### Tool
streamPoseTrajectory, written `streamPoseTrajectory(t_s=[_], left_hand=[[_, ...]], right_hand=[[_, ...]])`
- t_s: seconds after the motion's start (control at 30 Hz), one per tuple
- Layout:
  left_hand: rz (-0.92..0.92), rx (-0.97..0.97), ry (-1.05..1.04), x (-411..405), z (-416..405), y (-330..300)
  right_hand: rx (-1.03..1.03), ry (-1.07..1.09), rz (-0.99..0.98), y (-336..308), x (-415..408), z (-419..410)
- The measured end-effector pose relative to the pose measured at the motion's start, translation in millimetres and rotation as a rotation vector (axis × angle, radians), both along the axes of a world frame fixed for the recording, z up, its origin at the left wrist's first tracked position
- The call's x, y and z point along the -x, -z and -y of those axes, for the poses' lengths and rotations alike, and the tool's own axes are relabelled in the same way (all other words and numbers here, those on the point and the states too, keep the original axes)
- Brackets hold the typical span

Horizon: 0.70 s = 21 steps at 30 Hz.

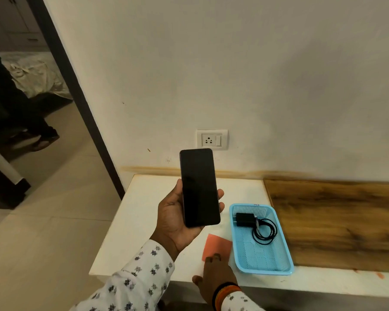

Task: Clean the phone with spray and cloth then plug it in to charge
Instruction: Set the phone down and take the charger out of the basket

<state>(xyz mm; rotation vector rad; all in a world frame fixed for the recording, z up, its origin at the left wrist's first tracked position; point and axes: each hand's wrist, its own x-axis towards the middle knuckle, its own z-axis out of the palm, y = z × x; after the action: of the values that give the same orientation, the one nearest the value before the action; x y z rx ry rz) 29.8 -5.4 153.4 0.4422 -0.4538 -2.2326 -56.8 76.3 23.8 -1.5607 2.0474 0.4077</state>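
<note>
My left hand (177,223) holds a black phone (199,187) upright above the white table, dark screen facing me. My right hand (216,279) reaches down over the table's front edge, fingers spread, fingertips touching the near edge of a flat orange cloth (218,244). A black charger plug with a coiled black cable (255,225) lies in a light blue tray (279,261) to the right of the cloth. A white wall socket (212,139) with a switch sits just above the phone. No spray bottle is in view.
The white table (144,209) stands against the wall; a brown wooden panel (335,221) covers its right part. To the left, a dark door frame (81,104) opens onto a tiled floor, where another person's legs (16,108) stand.
</note>
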Motion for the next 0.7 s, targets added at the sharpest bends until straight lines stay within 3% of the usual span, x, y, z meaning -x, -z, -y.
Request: streamPoseTrajectory(t_s=[0.23, 0.7], left_hand=[[0.006, 0.026, 0.021, 3.3, -1.0, -6.5], [0.038, 0.024, 0.017, 2.6, -1.1, -3.5]], right_hand=[[-0.093, -0.069, -0.014, 18.4, 6.0, 5.6], [-0.016, -0.051, 0.061, 25.5, 17.9, -0.3]])
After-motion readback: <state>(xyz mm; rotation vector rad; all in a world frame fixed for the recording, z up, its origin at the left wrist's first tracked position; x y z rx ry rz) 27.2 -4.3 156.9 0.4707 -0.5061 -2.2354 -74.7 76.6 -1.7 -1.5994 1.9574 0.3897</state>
